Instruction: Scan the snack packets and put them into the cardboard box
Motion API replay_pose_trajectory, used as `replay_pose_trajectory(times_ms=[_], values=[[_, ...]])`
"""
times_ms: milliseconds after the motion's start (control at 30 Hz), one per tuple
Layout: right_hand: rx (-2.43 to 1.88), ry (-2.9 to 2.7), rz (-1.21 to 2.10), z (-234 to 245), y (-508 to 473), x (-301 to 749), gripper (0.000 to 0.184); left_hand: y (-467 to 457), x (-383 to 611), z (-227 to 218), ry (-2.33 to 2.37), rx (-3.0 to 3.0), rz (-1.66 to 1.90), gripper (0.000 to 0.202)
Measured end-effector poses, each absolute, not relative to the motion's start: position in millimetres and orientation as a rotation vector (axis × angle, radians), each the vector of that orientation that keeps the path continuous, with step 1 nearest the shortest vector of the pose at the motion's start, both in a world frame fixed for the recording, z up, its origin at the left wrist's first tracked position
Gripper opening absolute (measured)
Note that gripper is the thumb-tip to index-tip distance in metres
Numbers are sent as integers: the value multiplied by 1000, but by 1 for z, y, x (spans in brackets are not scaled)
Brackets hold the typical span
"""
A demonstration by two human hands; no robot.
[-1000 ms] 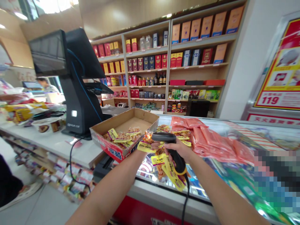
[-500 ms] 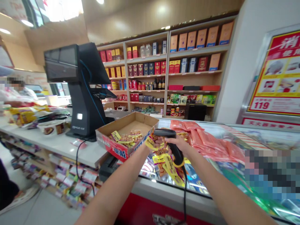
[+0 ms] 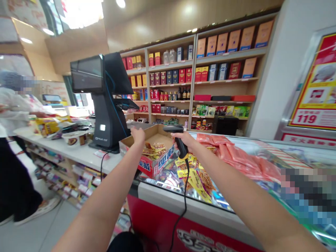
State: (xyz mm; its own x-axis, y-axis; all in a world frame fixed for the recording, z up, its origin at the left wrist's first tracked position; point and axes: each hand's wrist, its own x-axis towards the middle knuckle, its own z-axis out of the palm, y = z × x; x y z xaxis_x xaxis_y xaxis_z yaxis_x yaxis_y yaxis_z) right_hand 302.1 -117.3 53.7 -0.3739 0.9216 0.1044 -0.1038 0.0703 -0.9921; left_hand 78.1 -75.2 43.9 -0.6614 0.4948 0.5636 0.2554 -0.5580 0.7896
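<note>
My left hand [image 3: 138, 134] is stretched out above the far left part of a cardboard box [image 3: 154, 165] with red printing, its fingers apart and nothing in them. Yellow-labelled snack packets [image 3: 153, 150] lie in the box. My right hand [image 3: 183, 139] grips a black corded barcode scanner [image 3: 178, 140], whose cable hangs over the freezer front. More yellow packets [image 3: 195, 178] lie spread on the glass top of the chest freezer [image 3: 236, 145], just below the scanner. Pink packets [image 3: 236, 157] lie further right.
A black till terminal [image 3: 105, 105] stands on the white counter [image 3: 78, 154] to my left, beside a bowl and snack bags. A person [image 3: 15, 112] stands at the counter's far end. Shelves of boxed goods and bottles [image 3: 199, 80] fill the back wall.
My left hand has let go of the yellow packet it held beside the scanner and moved left and away over the box. The scanner has moved forward, and the view has swung left.
</note>
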Motion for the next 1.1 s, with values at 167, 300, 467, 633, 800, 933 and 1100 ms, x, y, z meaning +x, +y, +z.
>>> replay_pose_trajectory(times_ms=[167,300,467,633,800,933,1100], values=[[-910,-1410,1419,41,-118,326,14,-109,133,15,1379,2050,1707,17],[-924,-1309,1436,32,-122,368,13,-138,189,-29,1114,2549,880,22],[-971,-1251,1383,29,-122,409,13,-172,241,-76,987,2843,492,82],[-979,-1218,1404,24,-124,421,14,-164,261,-100,1193,2989,284,66],[-963,-1178,1432,13,-120,418,7,-120,244,-92,1502,2897,391,52],[-927,-1161,1465,0,-107,411,9,-88,225,-80,1402,2600,596,64],[-909,-1087,1516,-16,-92,402,12,-62,212,-73,1161,1830,1147,41]])
